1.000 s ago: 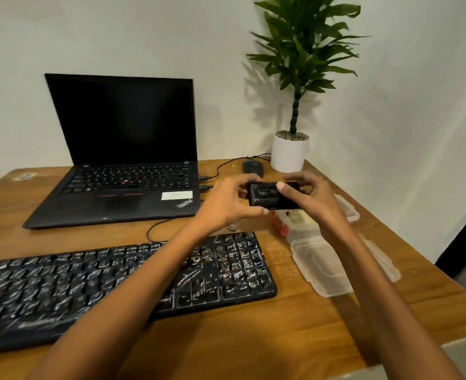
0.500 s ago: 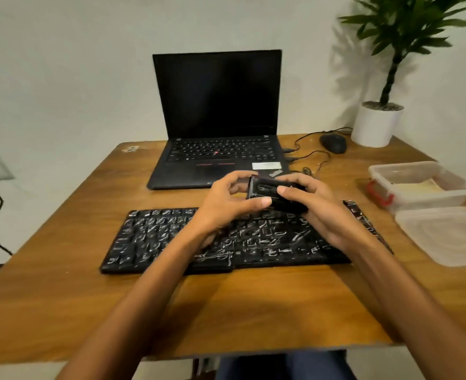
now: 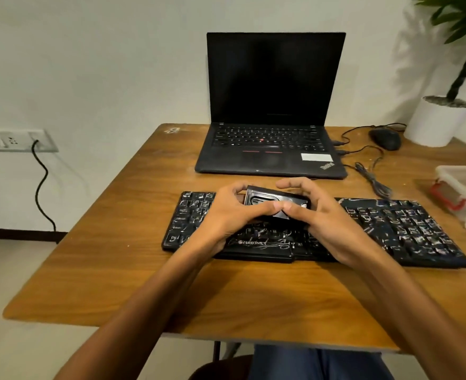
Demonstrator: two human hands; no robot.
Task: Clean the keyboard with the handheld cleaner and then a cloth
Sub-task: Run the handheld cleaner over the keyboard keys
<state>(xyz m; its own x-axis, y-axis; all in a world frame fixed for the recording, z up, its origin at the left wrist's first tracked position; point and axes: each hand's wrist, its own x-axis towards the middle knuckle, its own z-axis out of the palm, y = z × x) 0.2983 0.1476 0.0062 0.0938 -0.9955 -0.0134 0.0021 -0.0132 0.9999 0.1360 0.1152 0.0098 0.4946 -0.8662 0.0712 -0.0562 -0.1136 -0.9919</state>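
While left hand (image 3: 226, 215) & right hand (image 3: 329, 224) grip the handheld cleaner (image 3: 274, 199), kbd (image 3: 407, 229) reads Zebronics, laptop (image 3: 267, 159) ThinkPad.

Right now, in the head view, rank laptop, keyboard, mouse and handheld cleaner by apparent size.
1-2. laptop and keyboard: look alike in area; the keyboard is wider, nearer and partly covered by the left hand and right hand, so unranked.
3. handheld cleaner, partly covered.
4. mouse, farther back.
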